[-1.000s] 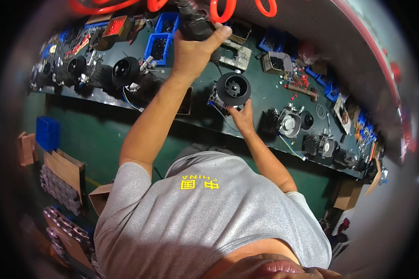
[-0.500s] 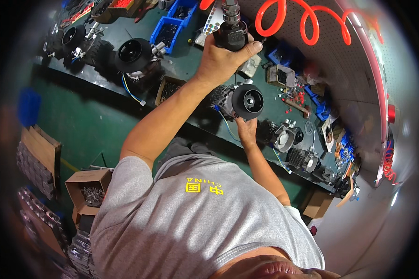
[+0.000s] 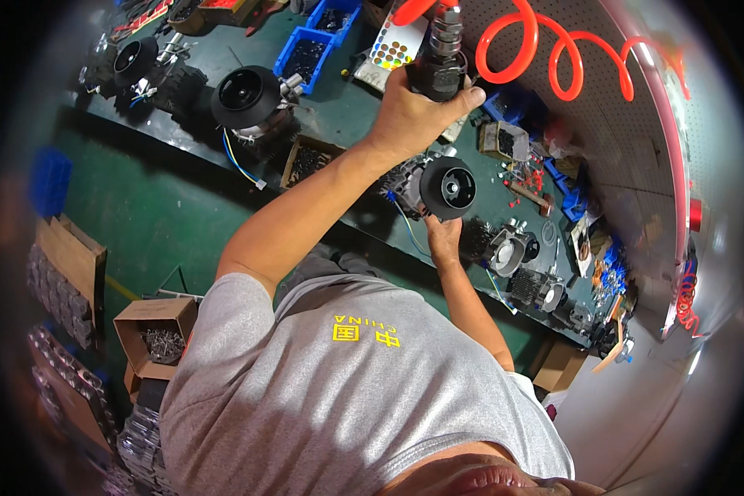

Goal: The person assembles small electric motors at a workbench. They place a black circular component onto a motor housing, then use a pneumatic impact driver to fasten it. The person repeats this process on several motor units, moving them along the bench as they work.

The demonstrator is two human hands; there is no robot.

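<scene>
Held upright in my left hand (image 3: 422, 112) is a dark air screwdriver (image 3: 438, 73) with a metal hose fitting on top. Fingers and thumb wrap round its body; its lower end is hidden behind the hand. Just nearer to me on the bench stands a blower unit (image 3: 405, 183) with a round black fan wheel (image 3: 450, 188) and a bright shaft at its centre. My right hand (image 3: 444, 236) grips the wheel's near edge, its fingertips partly hidden beneath. The screwdriver is beyond the wheel; I cannot tell whether its tip touches anything.
A red coiled hose (image 3: 508, 54) hangs over the bench. Similar blower units (image 3: 248, 95) stand to the left, with smaller motor housings (image 3: 504, 252) to the right. Blue bins (image 3: 304, 59), a box of screws (image 3: 306, 161) and a hammer (image 3: 531, 198) lie around. A pegboard wall rises at right.
The whole view has shifted slightly. My left hand with the air screwdriver has moved a little to the right, closer in line with the fan wheel. My right hand stays at the wheel.
</scene>
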